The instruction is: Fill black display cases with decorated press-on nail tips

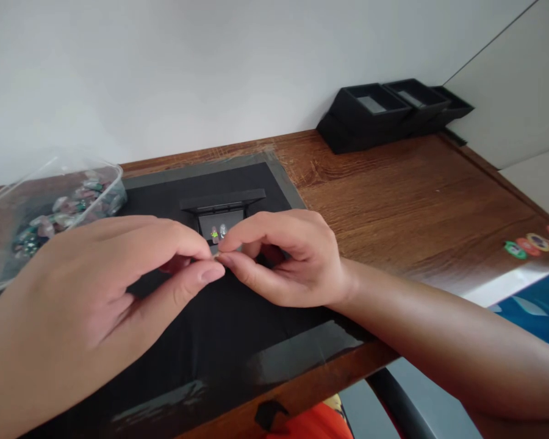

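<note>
My left hand and my right hand meet above the black mat, thumb and forefinger of each pinched together. A tiny pale piece shows between the fingertips, too small and covered to name. Just behind the fingers lies an open shallow black case with its lid raised. Inside it are small nail-shaped pieces, one with yellow-green decoration and one silvery and shiny. My right hand hides part of the case.
A clear plastic tub holding many small glittery pieces stands left, partly behind my left hand. Black open bins stand against the wall on the wooden table. Several round colourful stickers lie near the right edge.
</note>
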`<state>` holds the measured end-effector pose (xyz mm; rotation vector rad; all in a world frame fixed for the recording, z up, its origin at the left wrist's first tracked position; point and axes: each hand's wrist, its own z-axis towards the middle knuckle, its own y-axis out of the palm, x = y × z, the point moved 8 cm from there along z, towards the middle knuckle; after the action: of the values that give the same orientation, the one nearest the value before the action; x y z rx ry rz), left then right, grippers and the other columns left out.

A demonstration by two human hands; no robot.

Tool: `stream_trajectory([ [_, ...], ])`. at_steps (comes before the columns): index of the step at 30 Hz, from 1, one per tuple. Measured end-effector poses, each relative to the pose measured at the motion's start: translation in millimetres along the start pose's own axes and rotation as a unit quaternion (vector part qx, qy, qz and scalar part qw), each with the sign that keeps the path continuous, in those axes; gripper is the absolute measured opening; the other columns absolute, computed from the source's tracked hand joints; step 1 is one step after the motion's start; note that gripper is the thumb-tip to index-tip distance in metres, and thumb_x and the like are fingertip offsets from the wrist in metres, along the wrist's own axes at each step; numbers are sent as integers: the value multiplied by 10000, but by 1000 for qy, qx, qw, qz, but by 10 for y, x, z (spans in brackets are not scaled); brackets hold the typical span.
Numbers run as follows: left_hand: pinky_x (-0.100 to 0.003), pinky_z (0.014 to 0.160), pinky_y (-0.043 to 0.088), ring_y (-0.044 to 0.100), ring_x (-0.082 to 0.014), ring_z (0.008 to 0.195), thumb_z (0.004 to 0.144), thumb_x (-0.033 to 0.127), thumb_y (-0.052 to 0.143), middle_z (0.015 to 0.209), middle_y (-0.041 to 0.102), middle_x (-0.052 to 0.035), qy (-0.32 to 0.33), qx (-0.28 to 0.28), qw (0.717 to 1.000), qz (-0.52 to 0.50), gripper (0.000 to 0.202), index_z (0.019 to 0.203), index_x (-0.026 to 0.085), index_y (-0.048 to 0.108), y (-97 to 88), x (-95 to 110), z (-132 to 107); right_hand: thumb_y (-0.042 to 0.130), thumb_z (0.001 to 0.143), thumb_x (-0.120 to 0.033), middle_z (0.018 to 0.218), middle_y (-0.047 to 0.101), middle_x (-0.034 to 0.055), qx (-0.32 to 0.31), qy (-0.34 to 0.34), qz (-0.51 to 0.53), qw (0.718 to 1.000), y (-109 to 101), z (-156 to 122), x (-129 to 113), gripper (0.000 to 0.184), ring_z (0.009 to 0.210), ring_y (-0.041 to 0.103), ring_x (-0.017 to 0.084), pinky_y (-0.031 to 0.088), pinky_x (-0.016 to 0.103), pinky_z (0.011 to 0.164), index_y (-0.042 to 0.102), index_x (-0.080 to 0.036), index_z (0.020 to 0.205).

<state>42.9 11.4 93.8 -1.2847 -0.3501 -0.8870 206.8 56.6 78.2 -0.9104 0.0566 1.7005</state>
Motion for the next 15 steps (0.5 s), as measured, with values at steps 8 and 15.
stream_trajectory([
  [8, -165, 482, 380, 632, -81, 592, 1114, 426, 629, 777, 773, 102, -1, -31, 1000, 0, 168, 1053, 356, 769, 134, -100, -19, 760, 1032, -104, 794, 788, -65, -3, -77, -83, 994, -27, -8, -113, 40, 634, 638, 11, 461, 153, 604, 745, -137, 1048],
  [15, -147, 408, 347, 511, -50, 433, 1090, 488, 663, 664, 729, 124, 2, 1, 1000, -18, 334, 819, 300, 718, 120, -19, 44, 772, 1028, -106, 802, 793, -71, 3, -78, -90, 993, -29, -12, -105, 56, 626, 644, 12, 464, 158, 597, 743, -144, 1058],
])
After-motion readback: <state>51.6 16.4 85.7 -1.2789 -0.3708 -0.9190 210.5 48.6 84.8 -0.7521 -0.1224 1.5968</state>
